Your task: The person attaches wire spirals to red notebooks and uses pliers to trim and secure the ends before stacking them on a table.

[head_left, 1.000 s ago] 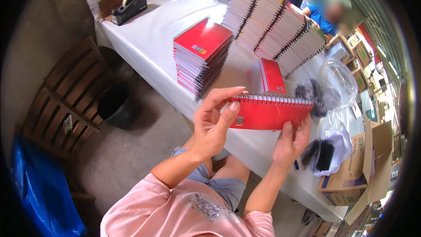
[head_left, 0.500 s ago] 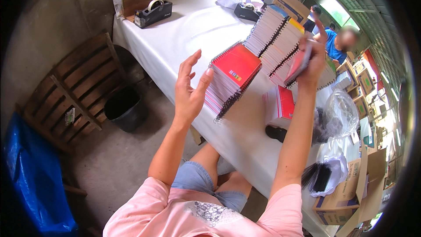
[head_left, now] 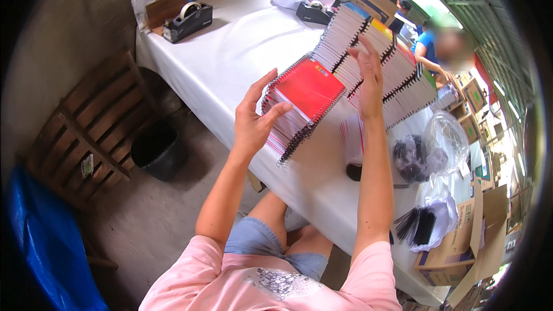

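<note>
A stack of red-covered spiral notebooks [head_left: 311,87] stands on the white-covered table in front of me, black coils down its near side. At its left side is my left hand [head_left: 253,118], fingers spread, thumb by the stack's near left edge; I cannot tell if it touches. Just right of the stack, my right hand [head_left: 369,78] is raised with its fingers apart and nothing in it. Behind it rise tall stacks of spiral notebooks [head_left: 397,75] with several cover colours. A smaller pile of notebooks [head_left: 352,138] is partly hidden by my right forearm.
Two black tape dispensers [head_left: 188,22] [head_left: 315,13] stand toward the table's far side. To the right lie clear plastic bags [head_left: 448,138], black binding coils [head_left: 425,226] and an open cardboard box [head_left: 452,253]. A black bin [head_left: 155,151] sits on the floor; a co-worker in blue [head_left: 425,46] is beyond.
The red notebook in my right hand now lies on top of the red stack. That hand has let go and moved left; my left hand has come closer to the stack.
</note>
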{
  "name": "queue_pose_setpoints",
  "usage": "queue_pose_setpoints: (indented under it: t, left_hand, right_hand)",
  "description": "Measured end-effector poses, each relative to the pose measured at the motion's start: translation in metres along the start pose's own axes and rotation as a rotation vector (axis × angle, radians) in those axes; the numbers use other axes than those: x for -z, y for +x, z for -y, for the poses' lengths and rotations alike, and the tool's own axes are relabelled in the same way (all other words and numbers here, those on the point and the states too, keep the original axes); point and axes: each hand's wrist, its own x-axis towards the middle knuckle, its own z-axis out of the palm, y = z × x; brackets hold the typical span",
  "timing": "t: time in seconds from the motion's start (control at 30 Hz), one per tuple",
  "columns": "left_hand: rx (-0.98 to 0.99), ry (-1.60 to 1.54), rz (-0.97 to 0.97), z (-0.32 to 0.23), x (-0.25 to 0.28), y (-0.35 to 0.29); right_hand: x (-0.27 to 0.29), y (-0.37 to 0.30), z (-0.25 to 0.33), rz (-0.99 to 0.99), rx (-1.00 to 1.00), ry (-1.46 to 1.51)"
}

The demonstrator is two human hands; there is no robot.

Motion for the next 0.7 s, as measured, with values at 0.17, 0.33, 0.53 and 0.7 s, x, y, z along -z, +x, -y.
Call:
queue_pose_setpoints:
  t: [0.17,0.33,0.53,0.7]
  left_hand:
    - [0.114,-0.235,-0.045,0.004,-0.001,0.001]
    - [0.036,-0.216,-0.022,0.011,-0.006,0.003]
    - [-0.091,-0.154,0.003,0.010,-0.009,0.001]
    - [-0.044,-0.239,-0.051,0.017,-0.001,0.001]
  right_hand:
    - [-0.012,-0.023,-0.048,-0.048,-0.225,-0.034]
    - [-0.032,-0.013,-0.058,-0.266,-0.347,0.198]
    - [-0.045,-0.012,-0.061,-0.321,-0.330,0.278]
    - [-0.048,-0.011,-0.060,-0.274,-0.307,0.185]
